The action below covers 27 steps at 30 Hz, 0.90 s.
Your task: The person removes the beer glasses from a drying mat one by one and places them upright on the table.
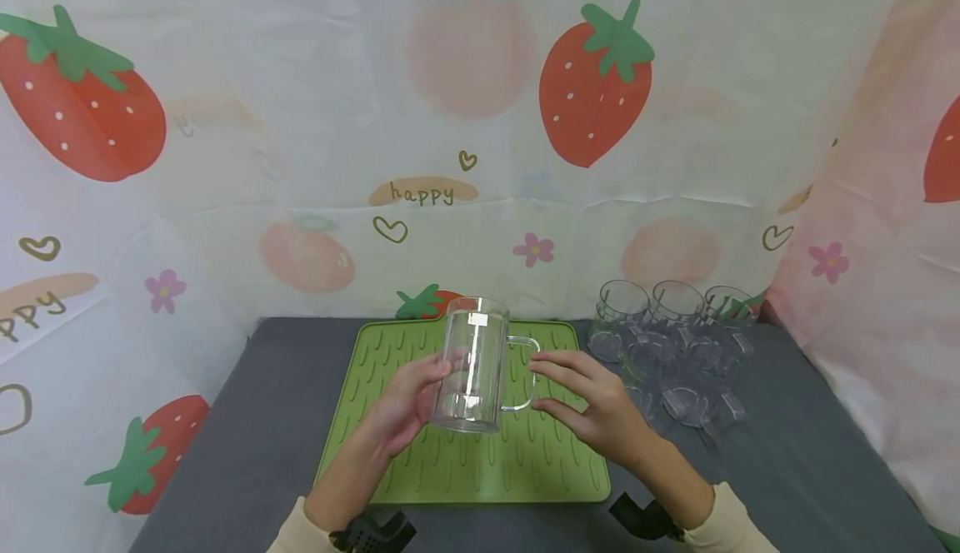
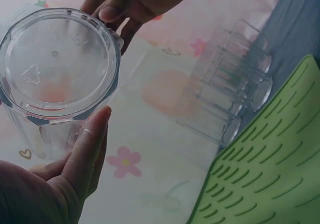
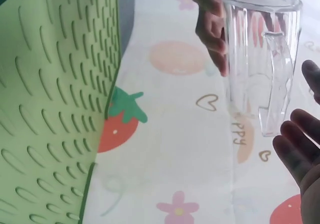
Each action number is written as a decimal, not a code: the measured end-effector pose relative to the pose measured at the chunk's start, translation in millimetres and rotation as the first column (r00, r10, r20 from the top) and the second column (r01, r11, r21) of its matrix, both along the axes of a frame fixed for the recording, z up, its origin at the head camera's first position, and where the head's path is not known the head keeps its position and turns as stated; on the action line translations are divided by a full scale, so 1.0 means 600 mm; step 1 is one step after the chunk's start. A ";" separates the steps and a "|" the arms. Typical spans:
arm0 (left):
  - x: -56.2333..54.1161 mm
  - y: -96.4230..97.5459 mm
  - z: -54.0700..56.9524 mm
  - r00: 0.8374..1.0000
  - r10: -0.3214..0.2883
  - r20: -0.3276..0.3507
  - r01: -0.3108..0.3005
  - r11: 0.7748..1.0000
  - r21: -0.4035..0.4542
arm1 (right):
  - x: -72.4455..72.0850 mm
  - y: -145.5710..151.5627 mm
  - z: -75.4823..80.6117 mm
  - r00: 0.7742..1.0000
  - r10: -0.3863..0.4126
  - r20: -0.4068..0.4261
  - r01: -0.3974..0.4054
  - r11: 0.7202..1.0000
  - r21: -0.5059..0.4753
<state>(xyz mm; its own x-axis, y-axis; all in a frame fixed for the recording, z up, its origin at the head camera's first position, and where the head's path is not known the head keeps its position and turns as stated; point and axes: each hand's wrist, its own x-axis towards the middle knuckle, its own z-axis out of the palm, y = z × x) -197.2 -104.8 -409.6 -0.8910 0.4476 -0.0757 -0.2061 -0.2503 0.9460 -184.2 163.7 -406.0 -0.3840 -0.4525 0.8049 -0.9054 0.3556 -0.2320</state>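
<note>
A clear glass-like mug (image 1: pixel 474 370) is held upright, slightly tilted, above a green ribbed mat (image 1: pixel 420 470). My left hand (image 1: pixel 407 407) grips its body from the left side, thumb toward the front. In the left wrist view the mug's round base (image 2: pixel 57 67) faces the camera and shows a moulded recycling mark. My right hand (image 1: pixel 588 403) is beside the mug's handle (image 3: pixel 275 84), fingers spread and loosely bent. Its fingertips are very near the handle; in the right wrist view a gap shows between them.
Several more clear mugs (image 1: pixel 678 307) stand grouped at the back right of the grey-covered table (image 1: pixel 787 453). A fabric backdrop (image 1: pixel 337 120) with strawberry prints rises behind the table and along both sides.
</note>
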 end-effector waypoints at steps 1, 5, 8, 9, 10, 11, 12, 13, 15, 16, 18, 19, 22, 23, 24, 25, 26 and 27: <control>0.000 0.000 0.000 1.000 -0.002 -0.005 0.002 1.000 -0.003 | 0.001 0.000 0.000 1.000 0.003 0.025 -0.002 1.000 -0.016; 0.003 -0.001 -0.003 0.998 -0.019 -0.059 0.019 1.000 -0.007 | 0.002 0.002 -0.002 0.994 0.016 0.112 -0.007 0.997 -0.079; 0.006 -0.004 -0.007 0.994 -0.028 -0.107 0.027 1.000 -0.007 | 0.002 0.004 -0.002 0.984 0.044 0.175 -0.022 0.992 -0.127; 0.007 -0.005 -0.008 0.993 -0.026 -0.116 0.026 1.000 -0.006 | 0.002 0.004 -0.002 0.979 0.054 0.197 -0.026 0.989 -0.143; 0.009 -0.006 -0.009 0.992 -0.025 -0.124 0.024 1.000 -0.005 | 0.003 0.004 -0.002 0.973 0.064 0.221 -0.029 0.987 -0.159; 0.010 -0.006 -0.010 0.991 -0.024 -0.130 0.023 1.000 -0.005 | 0.003 0.004 -0.002 0.965 0.081 0.248 -0.037 0.983 -0.178; 0.011 -0.007 -0.011 0.991 -0.022 -0.135 0.021 1.000 -0.006 | 0.004 0.004 -0.002 0.956 0.103 0.276 -0.048 0.979 -0.199; 0.012 -0.008 -0.012 0.989 -0.020 -0.144 0.019 1.000 -0.008 | 0.004 0.003 -0.002 0.945 0.123 0.303 -0.056 0.974 -0.220; 0.015 -0.009 -0.013 0.985 -0.018 -0.171 0.016 1.000 -0.015 | 0.006 0.003 -0.001 0.925 0.163 0.343 -0.073 0.963 -0.261; 0.017 -0.010 -0.014 0.982 -0.018 -0.189 0.014 1.000 -0.020 | 0.006 0.003 -0.001 0.914 0.187 0.359 -0.084 0.955 -0.285; 0.019 -0.009 -0.015 0.975 -0.013 -0.224 0.008 1.000 -0.024 | 0.007 0.003 0.000 0.896 0.221 0.385 -0.092 0.941 -0.327; 0.020 -0.009 -0.015 0.970 -0.011 -0.244 0.006 1.000 -0.025 | 0.007 0.003 0.000 0.890 0.227 0.396 -0.087 0.936 -0.340; 0.023 -0.008 -0.017 0.955 -0.005 -0.296 0.001 1.000 -0.012 | 0.009 0.003 0.002 0.872 0.245 0.424 -0.076 0.923 -0.376; 0.024 -0.007 -0.017 0.951 -0.003 -0.310 0.002 1.000 -0.003 | 0.009 0.003 0.003 0.863 0.246 0.441 -0.066 0.921 -0.384; 0.024 -0.007 -0.018 0.945 -0.002 -0.327 0.005 1.000 0.008 | 0.010 0.003 0.004 0.853 0.252 0.458 -0.059 0.917 -0.395; 0.025 -0.006 -0.018 0.940 -0.002 -0.342 0.009 1.000 0.019 | 0.010 0.004 0.005 0.844 0.258 0.470 -0.053 0.913 -0.405; 0.025 -0.006 -0.019 0.936 -0.002 -0.353 0.014 0.999 0.033 | 0.011 0.004 0.005 0.833 0.266 0.486 -0.047 0.908 -0.416; 0.025 -0.006 -0.020 0.931 -0.002 -0.364 0.019 0.999 0.043 | 0.011 0.004 0.006 0.822 0.272 0.501 -0.040 0.904 -0.425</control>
<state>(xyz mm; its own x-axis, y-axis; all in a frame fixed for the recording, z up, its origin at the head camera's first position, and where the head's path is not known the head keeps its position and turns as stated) -182.0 -108.2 -421.3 -0.8487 0.4528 0.2734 0.1472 -0.2942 0.9443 -177.4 166.0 -402.5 -0.7549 -0.2487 0.6068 -0.6262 -0.0014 -0.7796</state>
